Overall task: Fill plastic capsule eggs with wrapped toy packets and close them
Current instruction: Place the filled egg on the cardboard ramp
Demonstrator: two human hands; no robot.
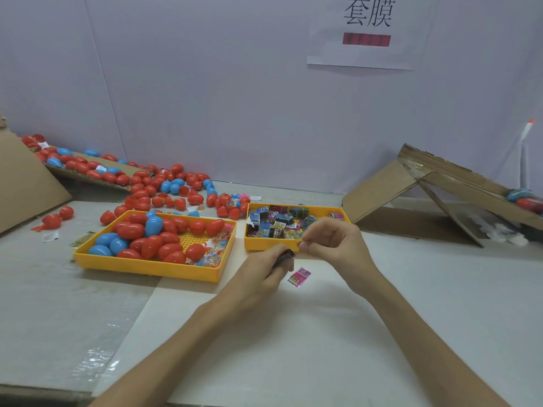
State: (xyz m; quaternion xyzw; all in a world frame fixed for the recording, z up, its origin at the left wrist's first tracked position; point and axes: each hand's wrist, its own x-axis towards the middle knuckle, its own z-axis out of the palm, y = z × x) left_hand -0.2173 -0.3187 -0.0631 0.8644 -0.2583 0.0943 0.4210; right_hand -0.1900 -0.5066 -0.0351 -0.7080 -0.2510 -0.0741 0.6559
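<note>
We spot white paper sheet (329,51) on wall, one o'clock: two big black characters, 套膜. Under them, red bar (366,40), dark marks blurred, we can't read. Pink packet (299,277) at centre, packets (276,226) in yellow tray (264,246) just above: print too small for us.

On table (382,318), tray of capsule eggs (147,267) left, tray of toy packets (264,243) right, side by side. Behind left tray, loose eggs (152,189) spread toward wall (205,83). Before right tray, single packet (299,277) on table. Far right, cardboard ramp (382,189); paper sign (364,54) on wall.
</note>
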